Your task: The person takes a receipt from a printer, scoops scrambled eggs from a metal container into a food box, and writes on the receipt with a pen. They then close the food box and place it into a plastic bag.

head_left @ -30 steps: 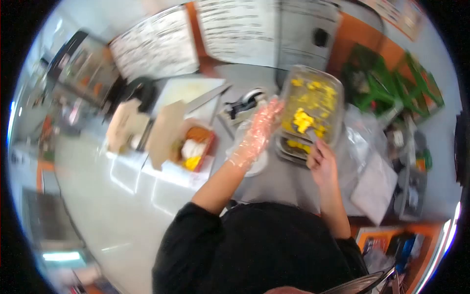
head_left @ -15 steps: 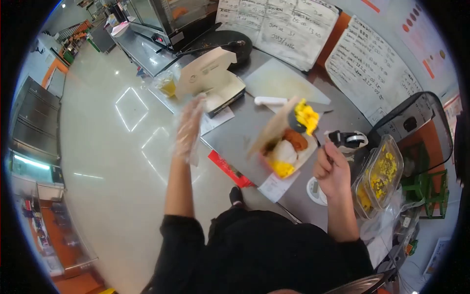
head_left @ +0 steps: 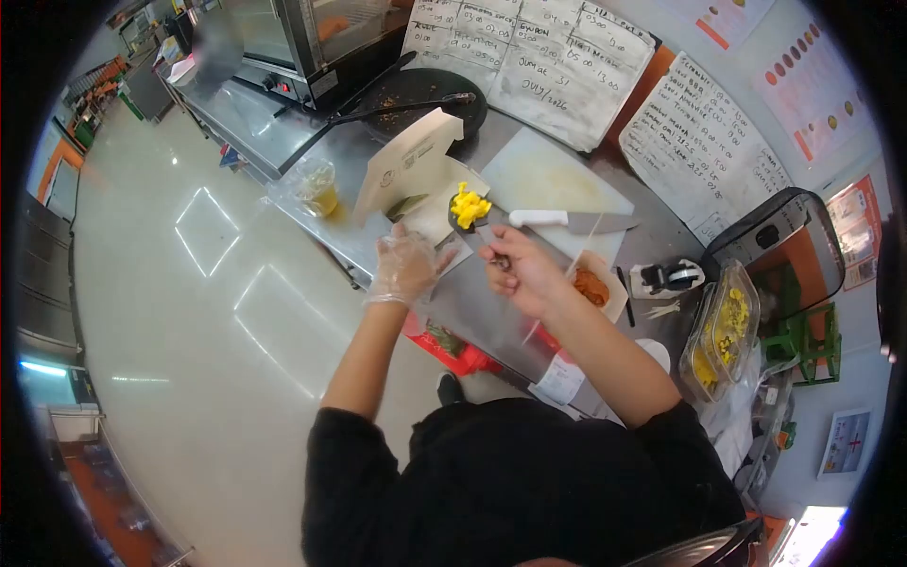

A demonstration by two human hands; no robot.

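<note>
My right hand (head_left: 520, 272) is closed round the handle of a dark spoon (head_left: 463, 219) heaped with yellow pieces (head_left: 470, 204). The spoon is above the right side of an open cardboard box (head_left: 411, 163), whose lid stands up. In a clear plastic glove, my left hand (head_left: 404, 268) is at the box's near edge; its fingers are partly bent, and whether they grip the box cannot be made out. Partly behind my right forearm is a second box (head_left: 612, 288) with orange-brown food (head_left: 591, 287) inside.
A white-handled knife (head_left: 567, 219) lies across a cutting board (head_left: 553, 180). Behind the boxes is a black pan (head_left: 397, 106). Containers of yellow pieces (head_left: 726, 331) stand at the right, near a tape dispenser (head_left: 667, 277). A bagged cup (head_left: 319, 194) stands at the left table edge.
My right hand has carried the loaded spoon left, from above the food-filled box to the other open box. My left hand has moved right and down to that box's near edge.
</note>
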